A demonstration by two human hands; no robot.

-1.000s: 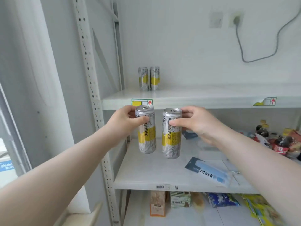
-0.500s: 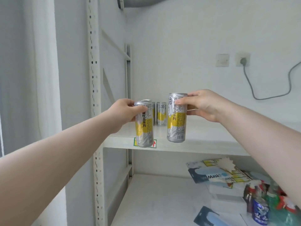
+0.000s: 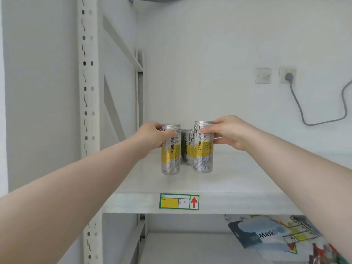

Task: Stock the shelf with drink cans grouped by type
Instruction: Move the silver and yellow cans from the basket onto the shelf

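My left hand point(image 3: 155, 136) grips the top of a silver and yellow can point(image 3: 170, 155) that stands upright on the white upper shelf point(image 3: 238, 174). Beside it, my right hand point(image 3: 226, 131) grips the top of a second matching can point(image 3: 203, 153), also upright at the shelf surface. Between and behind these two, another can of the same type point(image 3: 189, 147) stands further back against the wall, partly hidden. Whether a further can stands behind the held ones I cannot tell.
A green and yellow price tag with a red arrow point(image 3: 179, 201) marks the shelf's front edge. The perforated white upright point(image 3: 87, 111) stands to the left. Mask packets point(image 3: 266, 235) and coloured goods lie on the lower shelf at right. A grey cable point(image 3: 304, 111) hangs from a wall socket.
Both hands have carried their cans up from in front of the shelf edge and forward onto the upper shelf, ahead of the cans at the back. The view has tilted upward.
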